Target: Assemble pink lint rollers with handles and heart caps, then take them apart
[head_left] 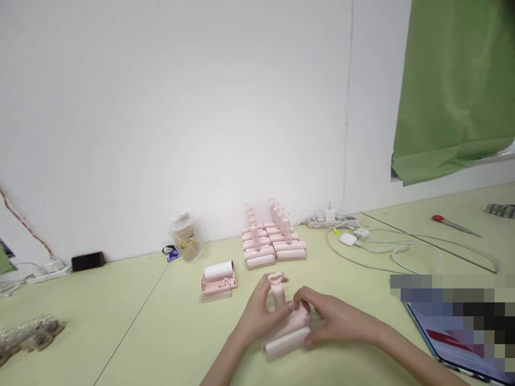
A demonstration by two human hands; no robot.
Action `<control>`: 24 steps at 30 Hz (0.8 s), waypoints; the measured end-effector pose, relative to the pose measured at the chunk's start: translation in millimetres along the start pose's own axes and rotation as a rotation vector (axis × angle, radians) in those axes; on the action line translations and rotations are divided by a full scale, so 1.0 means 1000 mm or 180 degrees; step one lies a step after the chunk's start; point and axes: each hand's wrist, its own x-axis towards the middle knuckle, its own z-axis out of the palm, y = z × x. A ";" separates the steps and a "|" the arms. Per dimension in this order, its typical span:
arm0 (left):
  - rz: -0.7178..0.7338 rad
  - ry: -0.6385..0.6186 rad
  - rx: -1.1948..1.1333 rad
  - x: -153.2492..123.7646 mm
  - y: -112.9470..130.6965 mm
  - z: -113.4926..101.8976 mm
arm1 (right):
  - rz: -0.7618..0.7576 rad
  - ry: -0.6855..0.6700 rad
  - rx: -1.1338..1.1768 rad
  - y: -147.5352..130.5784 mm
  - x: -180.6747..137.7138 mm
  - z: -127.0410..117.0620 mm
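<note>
At the table's front, my left hand and my right hand both grip a pink lint roller. Its white roll faces me, and its handle stands up and ends in a heart-shaped loop. The left fingers wrap round beside the handle, with the thumb on the pink casing. On the right end, my right thumb and fingers pinch the casing; slight blur hides the exact contact. Beyond my hands, several similar pink lint rollers stand in two rows by the wall. An opened one lies left of them with its roll showing.
A bagged drink cup and a black phone stand by the wall. Right lie a power strip, white cables, a red-handled screwdriver and a tablet-like screen. Clear-wrapped items sit far left.
</note>
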 end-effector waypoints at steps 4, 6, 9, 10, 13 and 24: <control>-0.0265 -0.0962 -0.0696 -0.021 0.003 -0.009 | -0.0236 -0.0009 0.0394 -0.015 -0.006 -0.006; -0.0487 -0.0826 -0.0663 -0.033 -0.003 -0.009 | -0.0226 0.0116 0.0364 -0.023 -0.006 -0.001; -0.0562 -0.0749 -0.0490 -0.044 -0.012 -0.004 | -0.0172 0.0134 0.0376 -0.035 -0.003 0.018; -0.0536 -0.0733 -0.0484 -0.046 -0.015 -0.002 | -0.0125 0.0160 0.0462 -0.037 -0.002 0.026; -0.0503 -0.0663 -0.0652 -0.047 -0.026 0.006 | 0.0065 0.0381 0.0736 -0.038 0.000 0.040; -0.0908 -0.0221 -0.0222 -0.041 -0.034 0.027 | -0.0113 0.1229 0.0885 -0.009 -0.010 -0.005</control>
